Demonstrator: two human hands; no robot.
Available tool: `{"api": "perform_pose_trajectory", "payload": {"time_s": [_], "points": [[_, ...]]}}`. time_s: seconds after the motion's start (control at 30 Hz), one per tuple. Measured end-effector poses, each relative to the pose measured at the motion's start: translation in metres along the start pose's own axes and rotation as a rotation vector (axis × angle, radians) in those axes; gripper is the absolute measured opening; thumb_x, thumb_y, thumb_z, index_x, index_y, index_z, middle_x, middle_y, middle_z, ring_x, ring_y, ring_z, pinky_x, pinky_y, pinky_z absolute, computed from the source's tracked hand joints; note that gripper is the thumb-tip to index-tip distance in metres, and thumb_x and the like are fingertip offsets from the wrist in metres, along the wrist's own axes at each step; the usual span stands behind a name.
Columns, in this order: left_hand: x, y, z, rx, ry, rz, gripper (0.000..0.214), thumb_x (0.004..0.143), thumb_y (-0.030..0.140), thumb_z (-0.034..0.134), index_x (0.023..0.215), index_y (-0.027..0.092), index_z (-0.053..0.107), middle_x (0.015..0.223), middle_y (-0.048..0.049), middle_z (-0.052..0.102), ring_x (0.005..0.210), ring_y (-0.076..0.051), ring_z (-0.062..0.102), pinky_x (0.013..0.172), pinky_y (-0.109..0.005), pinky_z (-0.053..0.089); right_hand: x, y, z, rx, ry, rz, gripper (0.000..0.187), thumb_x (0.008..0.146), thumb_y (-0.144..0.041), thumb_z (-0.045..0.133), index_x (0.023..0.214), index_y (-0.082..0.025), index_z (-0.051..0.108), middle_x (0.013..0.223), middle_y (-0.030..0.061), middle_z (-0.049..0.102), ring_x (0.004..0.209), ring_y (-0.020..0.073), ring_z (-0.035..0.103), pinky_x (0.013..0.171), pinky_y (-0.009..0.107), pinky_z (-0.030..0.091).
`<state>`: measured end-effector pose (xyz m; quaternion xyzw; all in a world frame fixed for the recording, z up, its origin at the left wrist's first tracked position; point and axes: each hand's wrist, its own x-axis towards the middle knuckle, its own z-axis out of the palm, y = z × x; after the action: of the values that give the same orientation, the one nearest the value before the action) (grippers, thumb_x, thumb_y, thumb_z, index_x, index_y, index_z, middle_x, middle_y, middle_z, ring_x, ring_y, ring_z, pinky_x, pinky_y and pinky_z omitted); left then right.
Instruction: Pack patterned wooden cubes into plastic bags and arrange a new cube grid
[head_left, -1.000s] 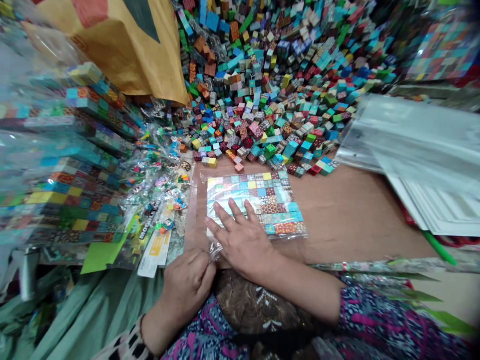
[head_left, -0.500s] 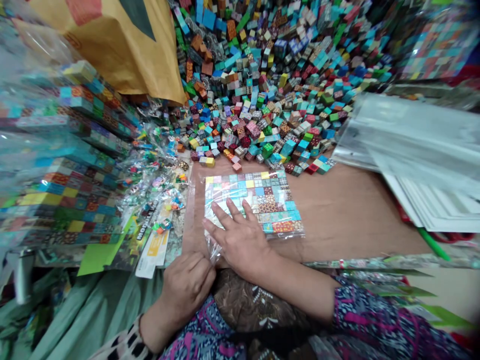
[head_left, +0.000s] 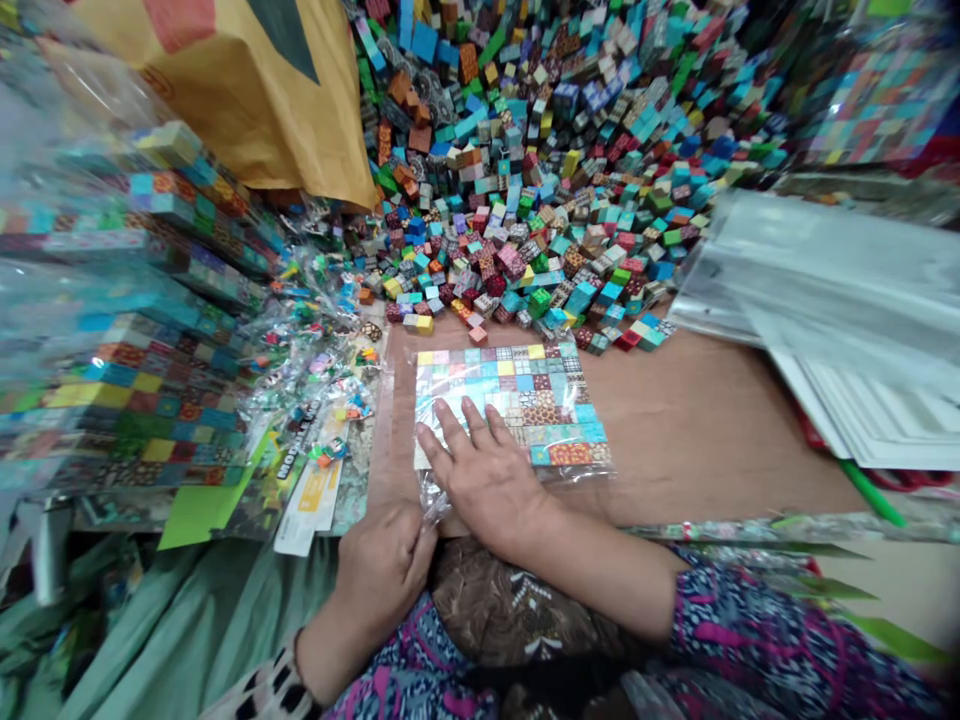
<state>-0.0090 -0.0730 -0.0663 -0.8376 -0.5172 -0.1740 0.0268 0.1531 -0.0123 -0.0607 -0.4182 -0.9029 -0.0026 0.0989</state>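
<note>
And here's the right hand (head_left: 499, 490), palm down with its fingers spread and released, pressing on the flat, rectangular clear plastic bag of patterned, many-coloured square blocks (head_left: 555, 400)! That bag lies on the brown, smooth-topped surface (head_left: 712, 430), close to the near edge, its glossy film catching the light. Down at its lower left corner, the left hand (head_left: 382, 560) is bunched into a fist, fingers clenched on a gathered twist of the clear film.

Just beyond the bag, what a spread: a huge loose heap of small, multicoloured patterned blocks (head_left: 525, 180), its front edge tumbling almost to the bag's far side! Over on the left, a tall stack of plastic-wrapped, many-coloured block packs (head_left: 157, 400), and between it and the bag, a shiny jumble of tiny colourful pieces in clear wrappers (head_left: 322, 350). Behind those looms a big, creased orange-yellow bag (head_left: 300, 120). Across to the right, well apart from the hands, greyish clear plastic sheets (head_left: 847, 270) overlap flat white sheets (head_left: 885, 420), with a slim bright green stick (head_left: 870, 492) poking out below.
</note>
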Motion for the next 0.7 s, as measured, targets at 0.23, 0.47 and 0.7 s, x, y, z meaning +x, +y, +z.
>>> {"api": "perform_pose_trajectory", "payload": {"time_s": [0.23,0.47,0.7], "points": [[0.0006,-0.0017,-0.0029,-0.031,0.028,0.092,0.042,0.1,0.018,0.037,0.059,0.022,0.048,0.05,0.0011,0.051,0.047,-0.014,0.051,0.05,-0.028,0.036,0.0,0.0,0.0023,-0.025,0.034,0.021,0.045,0.098,-0.013,0.047,0.141,-0.017,0.057,0.148,0.0203,0.049,0.131,0.0406,0.053,0.103,0.059,0.048],[0.0009,-0.0016,-0.0038,-0.092,0.029,0.117,0.039,0.098,0.015,0.039,0.06,0.022,0.047,0.051,0.0011,0.051,0.047,-0.013,0.05,0.051,-0.027,0.037,0.0011,0.0026,-0.0029,-0.024,0.044,0.016,0.044,0.098,-0.012,0.043,0.139,-0.016,0.058,0.146,0.0201,0.051,0.129,0.0374,0.056,0.102,0.056,0.05],[-0.0014,-0.002,-0.0016,-0.131,0.008,0.148,0.035,0.096,0.013,0.043,0.062,0.021,0.05,0.054,0.0,0.054,0.051,-0.015,0.054,0.053,-0.027,0.04,0.0023,0.0022,0.0025,-0.057,0.12,0.045,0.047,0.096,-0.008,0.043,0.141,-0.014,0.056,0.143,0.0166,0.056,0.125,0.0379,0.059,0.099,0.055,0.053]]}}
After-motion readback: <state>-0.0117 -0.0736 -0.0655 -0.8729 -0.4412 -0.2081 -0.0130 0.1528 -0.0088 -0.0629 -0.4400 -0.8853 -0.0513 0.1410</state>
